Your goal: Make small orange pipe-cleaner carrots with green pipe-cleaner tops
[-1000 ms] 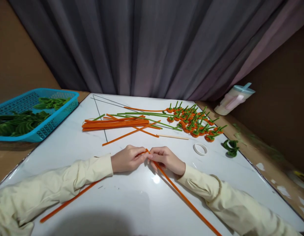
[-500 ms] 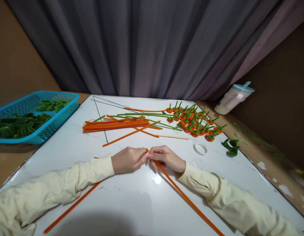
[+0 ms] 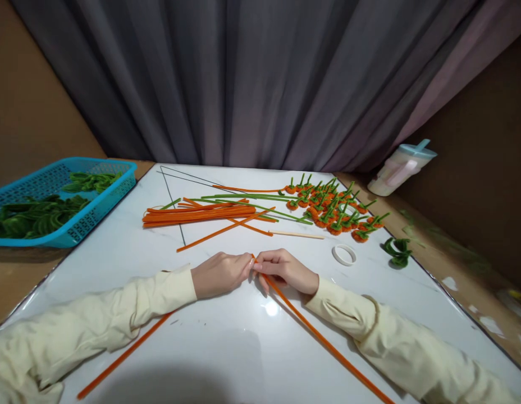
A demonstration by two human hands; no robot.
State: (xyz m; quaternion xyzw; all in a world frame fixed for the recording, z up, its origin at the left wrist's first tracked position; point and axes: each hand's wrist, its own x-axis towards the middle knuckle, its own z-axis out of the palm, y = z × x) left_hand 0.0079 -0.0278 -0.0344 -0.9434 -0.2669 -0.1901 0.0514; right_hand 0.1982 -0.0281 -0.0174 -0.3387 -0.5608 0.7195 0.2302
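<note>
Near the middle of the white table point(image 3: 218, 353), my left hand point(image 3: 227, 273) and my right hand point(image 3: 286, 271) meet fingertip to fingertip. Both are closed in a pinch on orange pipe cleaners point(image 3: 323, 342). Long orange ends run from under my right hand toward the lower right edge. Another orange length point(image 3: 126, 356) comes out below my left sleeve and slants to the lower left. A small orange tip shows above the fingers, where the lengths seem to cross; my fingers hide most of that spot.
Beyond my hands lies a bundle of orange pipe cleaners point(image 3: 197, 215), with a thin wooden stick point(image 3: 298, 234). Several orange pieces with green stems point(image 3: 334, 219) stand at back right, near a white ring point(image 3: 343, 255) and green loops point(image 3: 397, 252). A blue basket point(image 3: 71, 233) is left, a tumbler point(image 3: 395, 171) right.
My hands keep nearly the same pinch. The long orange ends at the lower right have shifted slightly right; little else differs.
</note>
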